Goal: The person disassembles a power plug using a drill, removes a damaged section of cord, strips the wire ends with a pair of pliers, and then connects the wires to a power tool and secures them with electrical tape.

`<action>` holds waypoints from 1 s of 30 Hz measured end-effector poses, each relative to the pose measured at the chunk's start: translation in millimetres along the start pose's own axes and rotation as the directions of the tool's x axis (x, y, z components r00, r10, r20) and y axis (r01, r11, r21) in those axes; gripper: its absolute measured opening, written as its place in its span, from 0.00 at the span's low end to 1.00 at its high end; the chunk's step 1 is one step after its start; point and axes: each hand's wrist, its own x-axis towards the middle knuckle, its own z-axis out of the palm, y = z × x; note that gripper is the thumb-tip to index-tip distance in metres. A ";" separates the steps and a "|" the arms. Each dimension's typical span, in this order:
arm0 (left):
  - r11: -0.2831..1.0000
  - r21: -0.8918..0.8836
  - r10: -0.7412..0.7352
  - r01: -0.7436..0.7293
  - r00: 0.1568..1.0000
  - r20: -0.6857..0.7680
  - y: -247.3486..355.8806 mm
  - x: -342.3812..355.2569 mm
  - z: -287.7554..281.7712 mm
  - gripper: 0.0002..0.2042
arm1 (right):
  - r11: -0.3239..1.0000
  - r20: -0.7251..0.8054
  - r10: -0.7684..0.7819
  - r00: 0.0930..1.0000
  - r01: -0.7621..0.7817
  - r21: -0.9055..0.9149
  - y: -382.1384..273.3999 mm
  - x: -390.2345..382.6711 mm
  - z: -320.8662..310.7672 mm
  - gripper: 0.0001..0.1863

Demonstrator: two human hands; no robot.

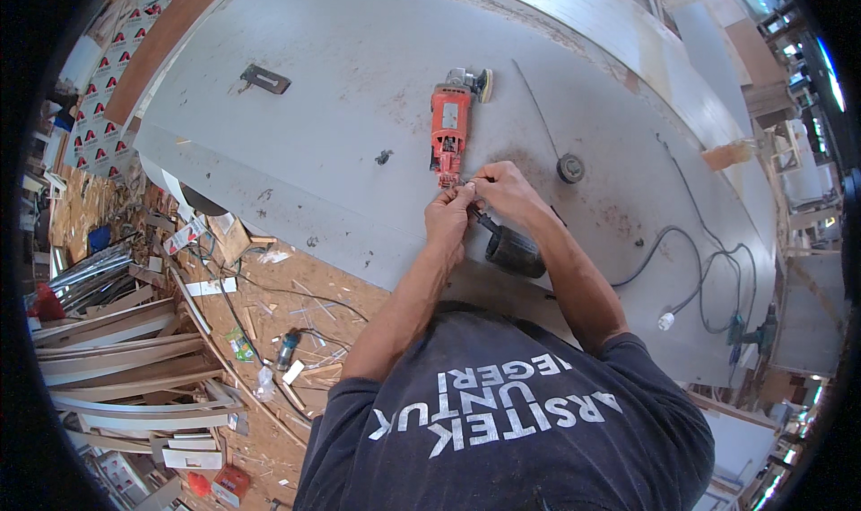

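A red angle grinder (pixel 450 121) lies on the grey board (pixel 305 107), its metal head and disc pointing away from me. The rear end is uncovered and shows inner parts. Just behind it, my left hand (pixel 447 217) and my right hand (pixel 509 191) meet, both with fingers pinched around the thin wires at the grinder's tail. My fingers partly hide these wires. Below my right hand sits a black rear cover (pixel 515 252), with a dark narrow piece sticking out toward my fingers. Right of my hands rests a small round dark reel-like piece (pixel 569 168) with a thin line.
A black slotted metal piece (pixel 266 79) lies at the board's far left. A cable (pixel 686 242) with a white plug (pixel 665 321) curls at right, near a drill (pixel 764 330). Stacked curved strips (pixel 134 367) and a blue power tool (pixel 288 349) lie lower left.
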 end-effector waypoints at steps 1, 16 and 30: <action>1.000 -0.027 0.002 -0.002 1.000 -0.004 -1.5 1.7 0.3 0.04 | 1.000 0.013 0.022 1.000 -0.022 0.019 -5.2 -2.9 -1.6 0.11; 0.972 0.200 0.139 -0.120 0.987 -0.086 2.2 -9.0 16.1 0.07 | 0.982 -0.136 0.117 0.984 -0.135 -0.134 -5.2 -0.3 0.9 0.14; 0.974 0.214 0.098 -0.080 0.993 -0.072 1.3 -10.2 6.6 0.05 | 0.982 -0.170 0.081 0.982 -0.108 -0.156 -27.2 -13.5 5.3 0.12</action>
